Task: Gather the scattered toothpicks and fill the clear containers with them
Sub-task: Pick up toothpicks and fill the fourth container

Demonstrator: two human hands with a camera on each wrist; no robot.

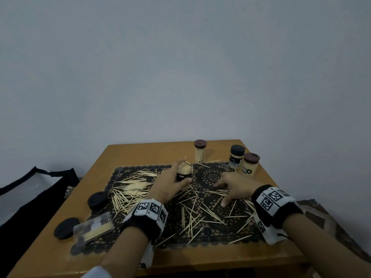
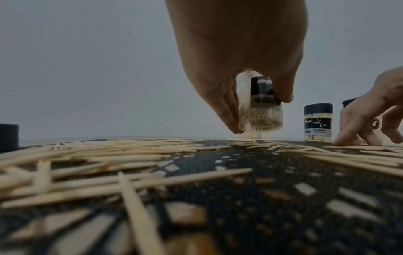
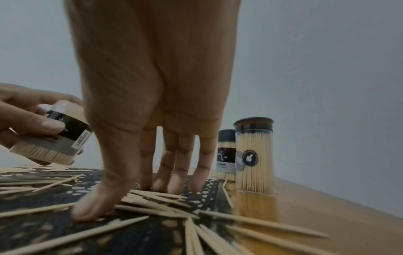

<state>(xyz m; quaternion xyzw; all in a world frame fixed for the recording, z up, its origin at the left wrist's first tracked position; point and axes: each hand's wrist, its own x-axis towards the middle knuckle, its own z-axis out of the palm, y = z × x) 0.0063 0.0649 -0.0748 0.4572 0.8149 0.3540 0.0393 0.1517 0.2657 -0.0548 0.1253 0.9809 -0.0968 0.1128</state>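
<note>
left grip (image 1: 170, 184) holding container (image 1: 183, 174), three capped containers (image 1: 236, 159)

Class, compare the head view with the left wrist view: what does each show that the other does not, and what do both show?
Head view only: two loose black lids at the mat's left, a flat clear box lying beside them, two brown-lidded jars, a black bag beside the table, and both wristbands.

Left wrist view only: the printed label on the black-lidded jar, and toothpick ends low inside the held container.

Both: the left hand gripping that open container, the right hand with fingertips down on scattered toothpicks, and the black lace mat.
</note>
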